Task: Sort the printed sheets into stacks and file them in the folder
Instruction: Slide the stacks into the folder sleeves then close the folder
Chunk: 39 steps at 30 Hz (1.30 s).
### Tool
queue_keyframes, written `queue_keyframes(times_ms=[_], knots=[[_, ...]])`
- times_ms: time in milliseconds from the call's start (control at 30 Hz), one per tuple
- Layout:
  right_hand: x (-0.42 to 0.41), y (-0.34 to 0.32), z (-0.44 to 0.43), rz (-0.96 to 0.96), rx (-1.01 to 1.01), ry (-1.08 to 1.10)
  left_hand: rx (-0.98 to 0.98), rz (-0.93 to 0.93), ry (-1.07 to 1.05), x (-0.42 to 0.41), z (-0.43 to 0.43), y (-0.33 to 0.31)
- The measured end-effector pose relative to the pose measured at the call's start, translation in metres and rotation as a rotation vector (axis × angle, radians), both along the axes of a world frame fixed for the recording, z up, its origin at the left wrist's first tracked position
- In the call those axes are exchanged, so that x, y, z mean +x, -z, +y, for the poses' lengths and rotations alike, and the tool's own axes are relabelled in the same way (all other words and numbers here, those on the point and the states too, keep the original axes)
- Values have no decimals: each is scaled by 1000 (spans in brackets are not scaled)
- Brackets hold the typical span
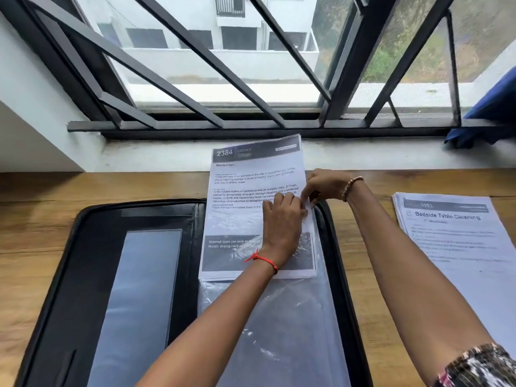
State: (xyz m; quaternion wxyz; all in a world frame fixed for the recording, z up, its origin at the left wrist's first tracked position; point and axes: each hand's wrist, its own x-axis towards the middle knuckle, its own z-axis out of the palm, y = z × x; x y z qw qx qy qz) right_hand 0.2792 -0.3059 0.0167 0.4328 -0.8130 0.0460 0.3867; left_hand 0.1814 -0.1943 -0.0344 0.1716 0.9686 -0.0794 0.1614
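A black zip folder [69, 275] lies open on the wooden desk, with clear plastic sleeves [279, 331] on its right half. A printed sheet headed "2384 Kitchen" [251, 180] sits partly inside the top sleeve, its upper half sticking out toward the window sill. My left hand [282, 222] rests on the sheet, fingers at its right edge. My right hand [324, 185] pinches the sleeve's edge at the same spot. A stack of printed sheets titled "Bedside Table Cleaning" [458, 241] lies on the desk to the right.
The wooden desk [33, 219] runs to a white window sill [139, 157] with black bars behind it. A blue cloth [491, 113] lies on the sill at far right. The folder's left half holds a glossy pocket [139, 303].
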Motion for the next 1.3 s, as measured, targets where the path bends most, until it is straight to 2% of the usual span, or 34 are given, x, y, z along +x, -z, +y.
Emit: queue_keyframes(times_ms=[67,200,267,400,567,767,833,967,1100,1200,1300], knots=[[0,2,0,-23,43,33,-64,3,23,-1,0,3],[8,18,11,-362,70,317,-142,12,67,-6,1,10],[12,28,17,-444,19,382,-137,10,66,-8,0,11],[15,29,18,-400,-54,387,-129,-54,70,-5,2,11],[-1,25,6,-228,44,269,-122,-117,56,-1,1,9],[-8,15,-5,41,192,231,-142,-71,96,3,4,8],[-5,12,-3,-10,190,230,-160,-56,99,1,3,9],[4,14,15,-323,100,334,-216,-19,114,-4,7,4],[9,19,43,-627,-145,63,-153,34,91,-20,29,5],[6,17,70,-637,-347,-219,51,169,7,-39,47,14],[3,18,94,-644,-398,-359,143,344,46,-55,61,18]])
